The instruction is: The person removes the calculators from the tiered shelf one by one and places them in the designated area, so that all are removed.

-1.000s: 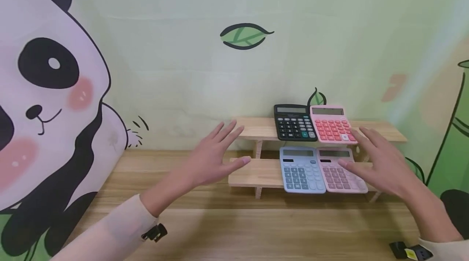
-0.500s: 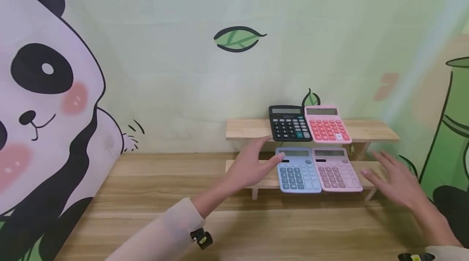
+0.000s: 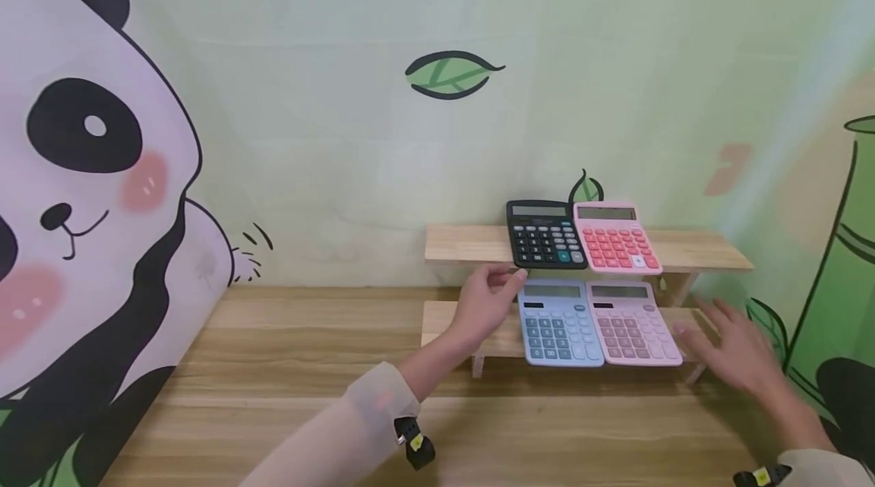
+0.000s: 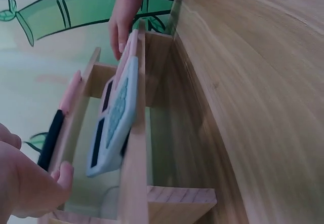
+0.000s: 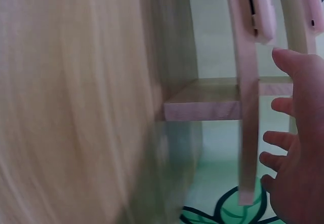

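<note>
Left hand point(image 3: 481, 306): head, left wrist views only

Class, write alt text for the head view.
A person's left hand and right hand flank a blue calculator and pale pink calculator, below a black calculator and pink calculator, on a tiered wooden stand. Cartoon panda at left.

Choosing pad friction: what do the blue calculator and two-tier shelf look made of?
Blue calculator: probably hard plastic, matte or satin; smooth, evenly coloured shell without sharp glare.

Shelf: looks like pale wood, smooth and low-sheen; grain lines show on its boards. Any clear coat is hard to tell.
</note>
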`<action>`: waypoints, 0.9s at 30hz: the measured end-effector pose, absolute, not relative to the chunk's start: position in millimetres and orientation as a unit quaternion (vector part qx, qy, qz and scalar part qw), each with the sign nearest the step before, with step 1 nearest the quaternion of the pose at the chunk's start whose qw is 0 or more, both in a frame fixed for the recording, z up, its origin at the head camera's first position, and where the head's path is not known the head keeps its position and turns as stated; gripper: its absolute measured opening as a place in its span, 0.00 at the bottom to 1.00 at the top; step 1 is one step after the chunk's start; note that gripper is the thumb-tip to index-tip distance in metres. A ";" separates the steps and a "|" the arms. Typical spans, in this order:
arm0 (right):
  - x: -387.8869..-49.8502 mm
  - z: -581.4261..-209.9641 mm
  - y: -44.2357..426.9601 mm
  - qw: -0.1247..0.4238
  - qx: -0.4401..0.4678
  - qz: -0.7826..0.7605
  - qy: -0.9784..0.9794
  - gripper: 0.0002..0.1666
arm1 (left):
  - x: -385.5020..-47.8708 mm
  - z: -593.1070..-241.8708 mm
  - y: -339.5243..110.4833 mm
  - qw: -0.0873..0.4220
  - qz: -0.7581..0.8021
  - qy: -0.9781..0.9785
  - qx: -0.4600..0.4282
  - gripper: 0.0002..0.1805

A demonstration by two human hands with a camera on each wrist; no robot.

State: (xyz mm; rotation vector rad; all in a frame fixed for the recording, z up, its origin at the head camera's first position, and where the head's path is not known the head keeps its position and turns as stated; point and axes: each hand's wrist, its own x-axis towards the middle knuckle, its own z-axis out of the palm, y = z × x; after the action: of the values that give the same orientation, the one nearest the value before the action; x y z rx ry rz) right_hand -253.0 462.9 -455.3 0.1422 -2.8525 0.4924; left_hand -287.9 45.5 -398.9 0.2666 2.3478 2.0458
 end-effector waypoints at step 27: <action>-249.4 -490.1 459.8 0.192 0.045 0.118 -0.973 0.39 | -315.2 -402.5 65.3 0.121 0.838 0.532 0.020 0.19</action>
State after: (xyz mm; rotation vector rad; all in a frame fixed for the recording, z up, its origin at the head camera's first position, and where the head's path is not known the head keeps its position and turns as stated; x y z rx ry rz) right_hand -249.4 459.8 -490.1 0.1266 -2.7328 0.3301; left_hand -315.2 65.3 -402.5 0.0588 1.5548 2.4469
